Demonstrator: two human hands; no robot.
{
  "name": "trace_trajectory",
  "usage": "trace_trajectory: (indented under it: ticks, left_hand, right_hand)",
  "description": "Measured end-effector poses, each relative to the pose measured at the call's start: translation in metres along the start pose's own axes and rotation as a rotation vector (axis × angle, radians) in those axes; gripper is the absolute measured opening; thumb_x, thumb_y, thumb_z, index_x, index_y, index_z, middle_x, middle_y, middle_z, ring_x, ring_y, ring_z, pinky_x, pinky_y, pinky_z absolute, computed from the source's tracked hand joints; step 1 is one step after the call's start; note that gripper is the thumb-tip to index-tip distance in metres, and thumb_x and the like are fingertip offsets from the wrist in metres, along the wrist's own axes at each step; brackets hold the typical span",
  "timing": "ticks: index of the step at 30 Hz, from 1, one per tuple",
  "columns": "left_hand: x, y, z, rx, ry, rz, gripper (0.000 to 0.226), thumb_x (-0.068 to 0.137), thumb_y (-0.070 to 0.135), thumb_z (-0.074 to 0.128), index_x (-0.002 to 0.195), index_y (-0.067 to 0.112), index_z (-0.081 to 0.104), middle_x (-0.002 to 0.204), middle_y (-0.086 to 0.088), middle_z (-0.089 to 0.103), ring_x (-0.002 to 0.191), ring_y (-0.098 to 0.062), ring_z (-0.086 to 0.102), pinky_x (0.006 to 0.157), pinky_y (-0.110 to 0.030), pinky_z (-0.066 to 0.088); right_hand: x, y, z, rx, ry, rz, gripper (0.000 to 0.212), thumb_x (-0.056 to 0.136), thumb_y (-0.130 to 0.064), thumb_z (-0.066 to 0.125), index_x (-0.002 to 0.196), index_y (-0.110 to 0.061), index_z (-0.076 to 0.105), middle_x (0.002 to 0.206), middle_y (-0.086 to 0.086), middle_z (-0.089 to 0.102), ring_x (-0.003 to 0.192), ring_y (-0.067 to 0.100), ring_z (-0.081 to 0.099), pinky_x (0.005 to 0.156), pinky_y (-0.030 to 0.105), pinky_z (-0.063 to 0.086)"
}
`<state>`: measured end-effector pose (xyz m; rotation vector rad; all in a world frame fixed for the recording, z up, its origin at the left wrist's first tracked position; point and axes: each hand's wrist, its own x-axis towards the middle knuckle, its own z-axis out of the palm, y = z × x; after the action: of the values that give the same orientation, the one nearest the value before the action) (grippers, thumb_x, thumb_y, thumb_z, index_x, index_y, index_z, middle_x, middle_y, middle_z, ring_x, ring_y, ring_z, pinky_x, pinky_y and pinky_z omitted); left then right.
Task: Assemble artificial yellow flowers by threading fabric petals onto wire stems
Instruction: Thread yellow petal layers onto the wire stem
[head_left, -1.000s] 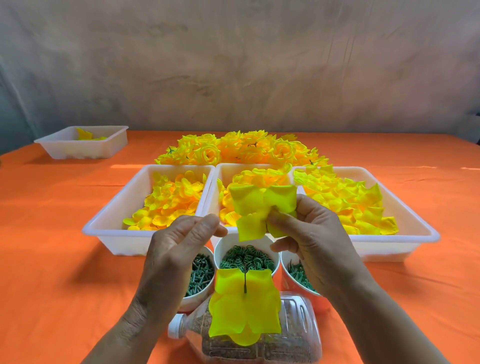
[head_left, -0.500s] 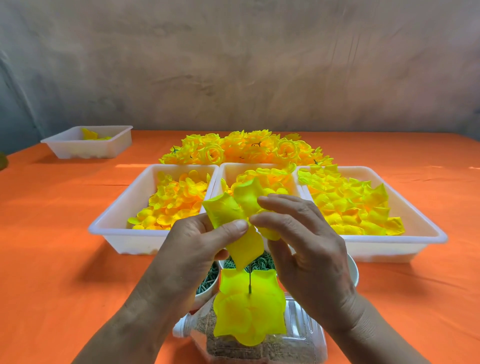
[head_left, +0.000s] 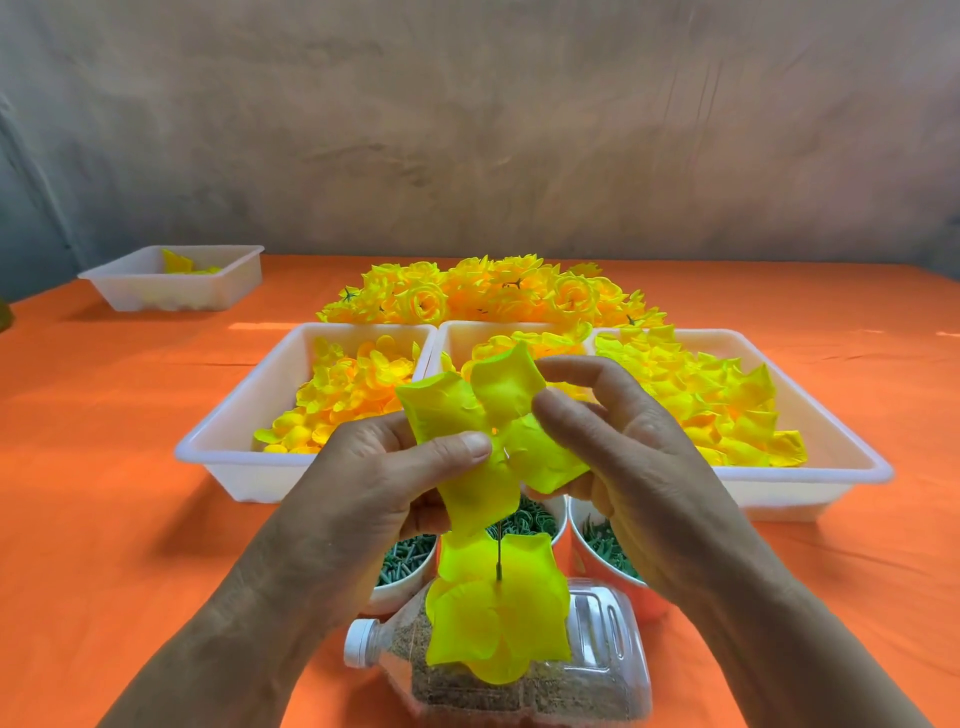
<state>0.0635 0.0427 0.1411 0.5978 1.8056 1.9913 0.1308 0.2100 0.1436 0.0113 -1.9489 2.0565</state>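
- I see both hands raised over the near edge of the desk (head_left: 104, 467), sharing one four-lobed yellow fabric petal piece (head_left: 483, 426).
- The left hand (head_left: 374, 499) has its grip clamped on the piece: the thumb presses flat across the front near the centre, with the other fingers behind the cloth.
- The right hand (head_left: 634, 467) is also clamped on it, pinching the right lobe between thumb and fingers; the index finger arches over the upper lobe.
- The petal piece hangs just above a thin wire stem (head_left: 500, 556) that stands upright; I cannot tell whether the wire tip has entered the centre of the piece.
- Lower on that stem sits a stack of yellow petals already threaded (head_left: 493, 623), spread flat and facing me.
- The stem rises from a clear plastic bottle (head_left: 597, 665) lying on its side with a white cap to the left and brownish fill inside.
- Behind the bottle are three white cups (head_left: 592, 545) of small green parts, partly hidden by the hands.
- Beyond those, three white trays (head_left: 249, 415) sit side by side, each holding loose yellow petals.
- Behind the trays lies a heap of finished yellow flowers (head_left: 488, 291).
- At far left, well apart, is a smaller white tray (head_left: 171, 291) with a few yellow pieces.
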Motion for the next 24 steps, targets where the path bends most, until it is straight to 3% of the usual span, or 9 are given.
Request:
trace_trajectory:
  ticks: [3,7,12,16,24]
  left_hand:
    - [-0.004,0.003,-0.001,0.002,-0.056,-0.017,0.025,0.067,0.026,0.070,0.090,0.025,0.080,0.092,-0.011,0.077,0.081,-0.026,0.075,0.071,-0.040,0.062]
    - [-0.009,0.002,-0.002,-0.013,-0.079,-0.063,0.022,0.066,0.025,0.071,0.086,0.020,0.080,0.087,-0.012,0.076,0.074,-0.024,0.074,0.062,-0.034,0.060]
    - [-0.016,0.003,0.002,-0.006,-0.110,-0.099,0.013,0.065,0.026,0.068,0.071,0.022,0.078,0.071,-0.007,0.073,0.058,-0.017,0.068,0.049,-0.026,0.053]
    - [-0.019,0.003,0.004,-0.026,-0.130,-0.131,0.010,0.065,0.022,0.067,0.065,0.017,0.075,0.059,-0.006,0.064,0.043,-0.013,0.055,0.038,-0.018,0.041]
    - [-0.018,-0.003,0.005,-0.054,-0.147,-0.171,0.012,0.065,0.018,0.063,0.065,0.018,0.076,0.058,-0.003,0.064,0.040,-0.009,0.053,0.036,-0.016,0.038]
  right_hand:
    - [-0.002,-0.001,0.003,0.023,-0.055,0.008,0.040,0.073,-0.028,0.074,0.111,-0.027,0.062,0.088,0.013,0.072,0.071,0.016,0.069,0.057,0.024,0.050]
    - [-0.005,-0.001,0.007,0.102,-0.085,0.041,0.045,0.070,-0.015,0.073,0.113,-0.018,0.060,0.089,0.030,0.064,0.068,0.022,0.065,0.054,0.027,0.049]
    - [-0.012,0.000,0.009,0.135,-0.124,0.068,0.038,0.070,-0.009,0.070,0.107,-0.014,0.062,0.067,0.010,0.060,0.051,0.017,0.058,0.044,0.027,0.045]
    - [-0.017,-0.001,0.009,0.129,-0.149,0.109,0.038,0.071,-0.010,0.069,0.108,-0.011,0.060,0.071,0.013,0.061,0.052,0.018,0.055,0.044,0.027,0.044]
    - [-0.019,0.006,0.008,0.091,-0.149,0.173,0.032,0.074,-0.015,0.065,0.106,-0.011,0.061,0.077,0.011,0.065,0.053,0.017,0.057,0.044,0.024,0.044]
